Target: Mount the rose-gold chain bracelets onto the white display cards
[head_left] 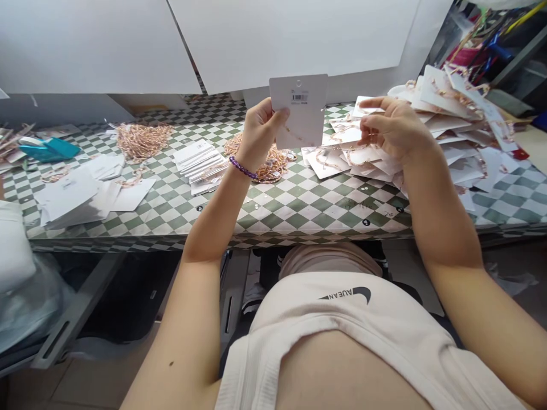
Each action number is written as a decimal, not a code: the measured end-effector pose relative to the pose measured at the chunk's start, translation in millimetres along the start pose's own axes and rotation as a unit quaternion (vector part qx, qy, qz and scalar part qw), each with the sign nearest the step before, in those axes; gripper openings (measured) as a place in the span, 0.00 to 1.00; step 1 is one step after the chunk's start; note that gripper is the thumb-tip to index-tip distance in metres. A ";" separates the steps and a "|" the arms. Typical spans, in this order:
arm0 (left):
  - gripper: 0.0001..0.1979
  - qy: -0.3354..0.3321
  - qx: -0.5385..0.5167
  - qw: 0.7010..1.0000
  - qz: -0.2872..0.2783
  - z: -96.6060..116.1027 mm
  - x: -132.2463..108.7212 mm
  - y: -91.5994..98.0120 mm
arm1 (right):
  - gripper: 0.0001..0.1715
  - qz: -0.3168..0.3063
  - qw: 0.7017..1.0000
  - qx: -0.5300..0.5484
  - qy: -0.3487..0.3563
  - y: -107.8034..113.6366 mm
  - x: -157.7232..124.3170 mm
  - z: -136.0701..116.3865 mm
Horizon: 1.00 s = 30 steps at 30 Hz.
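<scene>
My left hand (260, 128) pinches the left edge of a white jewelry card (311, 114), thumb on its face. The card is upright above the table, with a hole at the top and a barcode label; a thin beaded chain crosses its lower part. To the right, my right hand (395, 130) is raised with its fingers apart, and I see nothing in it. Behind and below that hand lies a heap of white cards with beaded chains (453, 125). A pile of beaded chains (271, 165) rests below the held card.
A stack of white cards (200, 162) and another bundle of chains (143, 139) are to the left. Loose cards (70, 199) and a teal object (51, 149) lie farther left. White panels (294, 40) stand behind the checkered tablecloth (307, 213).
</scene>
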<state>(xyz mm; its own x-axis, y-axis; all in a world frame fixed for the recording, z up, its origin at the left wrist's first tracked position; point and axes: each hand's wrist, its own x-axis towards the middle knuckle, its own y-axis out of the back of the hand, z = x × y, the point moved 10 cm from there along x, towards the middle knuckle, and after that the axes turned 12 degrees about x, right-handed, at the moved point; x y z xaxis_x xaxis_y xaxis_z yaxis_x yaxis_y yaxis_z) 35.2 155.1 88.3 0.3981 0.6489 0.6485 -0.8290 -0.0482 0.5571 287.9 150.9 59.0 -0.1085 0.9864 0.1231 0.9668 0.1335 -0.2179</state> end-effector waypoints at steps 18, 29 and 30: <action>0.25 0.035 -0.109 0.993 0.007 20.9 -3.5 -4.3 | 0.14 0.030 0.976 -0.073 0.201 -43.3 -21.1 -28.0; 0.20 0.049 -0.091 0.993 0.052 16.8 -6.2 -2.8 | 0.14 0.038 0.964 -0.128 0.229 -56.4 -34.8 -34.7; 0.20 0.049 -0.089 0.993 0.053 17.0 -6.1 -2.8 | 0.14 0.042 0.964 -0.130 0.230 -55.7 -35.6 -35.3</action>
<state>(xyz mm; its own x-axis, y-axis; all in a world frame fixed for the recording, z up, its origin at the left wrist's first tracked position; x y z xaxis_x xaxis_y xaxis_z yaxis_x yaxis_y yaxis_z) 41.8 138.3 91.6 0.2730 0.7180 0.6402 -0.9238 0.0101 0.3826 246.1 105.0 100.9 0.0301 0.8379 0.5450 0.9994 -0.0330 -0.0044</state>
